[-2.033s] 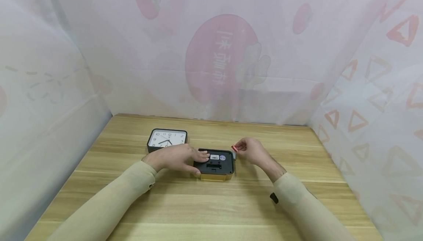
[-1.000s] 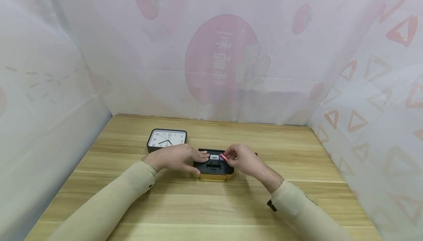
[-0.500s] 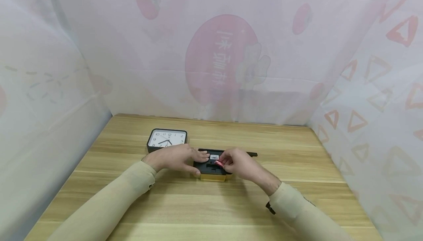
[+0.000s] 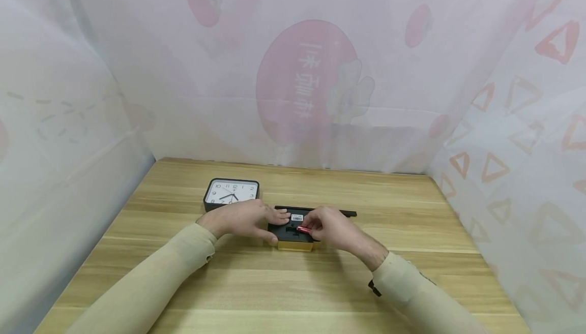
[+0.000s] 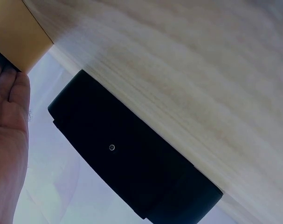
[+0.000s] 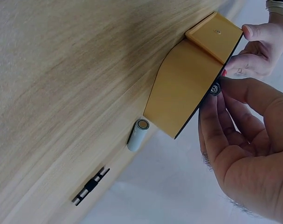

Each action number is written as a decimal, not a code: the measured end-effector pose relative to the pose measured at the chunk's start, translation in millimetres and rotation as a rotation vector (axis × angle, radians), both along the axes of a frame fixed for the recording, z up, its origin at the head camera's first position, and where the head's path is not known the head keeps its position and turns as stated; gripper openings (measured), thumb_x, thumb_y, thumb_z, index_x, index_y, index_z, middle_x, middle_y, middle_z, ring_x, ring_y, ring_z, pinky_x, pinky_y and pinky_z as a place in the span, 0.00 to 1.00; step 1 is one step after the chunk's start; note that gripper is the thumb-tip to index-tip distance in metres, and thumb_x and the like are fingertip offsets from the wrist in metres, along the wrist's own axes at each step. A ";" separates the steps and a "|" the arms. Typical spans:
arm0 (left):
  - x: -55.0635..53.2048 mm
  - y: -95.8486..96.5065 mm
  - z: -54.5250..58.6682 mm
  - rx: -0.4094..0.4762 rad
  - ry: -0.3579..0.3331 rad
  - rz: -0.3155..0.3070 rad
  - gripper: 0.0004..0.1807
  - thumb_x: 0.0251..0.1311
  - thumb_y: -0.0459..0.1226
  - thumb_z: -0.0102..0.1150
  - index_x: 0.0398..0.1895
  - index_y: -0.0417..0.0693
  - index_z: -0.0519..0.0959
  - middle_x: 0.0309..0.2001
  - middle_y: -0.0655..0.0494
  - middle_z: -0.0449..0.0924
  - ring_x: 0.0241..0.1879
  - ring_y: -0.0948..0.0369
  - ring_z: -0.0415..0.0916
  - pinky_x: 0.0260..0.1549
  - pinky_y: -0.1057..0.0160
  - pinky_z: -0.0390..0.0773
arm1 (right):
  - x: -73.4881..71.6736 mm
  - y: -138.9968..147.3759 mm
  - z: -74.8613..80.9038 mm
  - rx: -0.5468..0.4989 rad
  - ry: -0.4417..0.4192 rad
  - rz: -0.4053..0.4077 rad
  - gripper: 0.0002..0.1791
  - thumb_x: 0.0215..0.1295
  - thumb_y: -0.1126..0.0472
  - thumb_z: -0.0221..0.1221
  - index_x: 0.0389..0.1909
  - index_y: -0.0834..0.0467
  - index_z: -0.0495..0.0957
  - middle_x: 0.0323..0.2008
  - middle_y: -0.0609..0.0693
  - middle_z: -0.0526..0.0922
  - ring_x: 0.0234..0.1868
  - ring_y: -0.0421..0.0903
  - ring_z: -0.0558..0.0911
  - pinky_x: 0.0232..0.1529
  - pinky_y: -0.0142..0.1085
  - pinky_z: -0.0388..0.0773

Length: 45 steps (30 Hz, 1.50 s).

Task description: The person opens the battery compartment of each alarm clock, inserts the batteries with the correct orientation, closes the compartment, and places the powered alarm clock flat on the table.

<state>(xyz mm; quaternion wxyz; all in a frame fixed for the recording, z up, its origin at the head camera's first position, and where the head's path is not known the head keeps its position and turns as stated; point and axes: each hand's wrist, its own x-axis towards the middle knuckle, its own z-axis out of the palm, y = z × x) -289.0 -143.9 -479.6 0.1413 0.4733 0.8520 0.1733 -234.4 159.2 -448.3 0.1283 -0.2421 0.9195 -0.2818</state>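
Red cylindrical battery (image 4: pixel 303 230) near the frame's centre, pinched between thumb and fingers of the right hand (image 4: pixel 331 227), at the narrow dark slot (image 4: pixel 290 230) in the gold-sided, black-backed rectangular box (image 4: pixel 295 237). Straight fingers of the left hand (image 4: pixel 244 218) flat on the left of that back. Done: slot uncovered, battery at its mouth; left, apparently: full seating. Pale grey cylindrical battery (image 6: pixel 138 136) beside the box, lower middle of the right wrist view. Tight at centre-left, with the black-framed, white-faced rectangular clock (image 4: pixel 232 191) near; thin black strip (image 4: pixel 350 213) right of the box; most room toward the bottom of the frame, over the wood-grained table (image 4: pixel 274 293).
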 end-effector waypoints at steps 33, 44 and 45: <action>0.2 -0.1 -0.2 0.004 0.017 -0.015 0.40 0.78 0.59 0.75 0.85 0.53 0.79 0.86 0.57 0.77 0.86 0.55 0.77 0.88 0.46 0.76 | -0.1 -4.1 -4.8 0.026 0.071 -0.011 0.04 0.78 0.68 0.75 0.41 0.57 0.93 0.40 0.47 0.94 0.39 0.36 0.85 0.43 0.32 0.86; 0.5 0.5 -0.2 0.001 0.019 -0.012 0.39 0.78 0.59 0.75 0.85 0.54 0.79 0.85 0.57 0.77 0.86 0.56 0.77 0.88 0.47 0.76 | -2.3 -8.0 -12.9 0.056 0.145 -0.027 0.08 0.77 0.66 0.77 0.35 0.53 0.92 0.39 0.47 0.92 0.35 0.37 0.83 0.37 0.32 0.84; 0.5 0.5 -0.2 0.003 0.019 -0.014 0.39 0.78 0.59 0.75 0.85 0.53 0.79 0.85 0.57 0.77 0.86 0.56 0.78 0.88 0.47 0.77 | -2.4 -8.4 -13.4 0.061 0.151 -0.029 0.08 0.77 0.66 0.77 0.35 0.53 0.92 0.39 0.47 0.93 0.35 0.37 0.83 0.37 0.32 0.84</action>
